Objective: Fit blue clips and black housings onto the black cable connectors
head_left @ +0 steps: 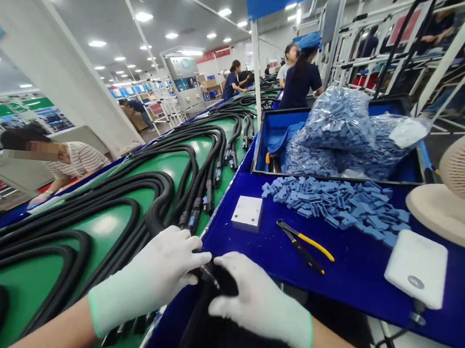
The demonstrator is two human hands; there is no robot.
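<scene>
Both my hands wear pale gloves and meet at the near edge of the blue table (354, 264). My left hand (155, 278) is curled around the end of a black corrugated hose (154, 219). My right hand (258, 304) pinches a black connector end (222, 280) between the two hands. Its fingers are closed on it. The hose runs back onto the green conveyor (103, 223), where several more black hoses lie in loops.
On the blue table lie yellow-handled pliers (305, 244), a small white box (247, 213), a white pad (418, 266) and a heap of small blue parts (335, 201). A blue bin (272, 131) holds bags of them. A beige fan (460, 186) stands right. Other workers stand along the line.
</scene>
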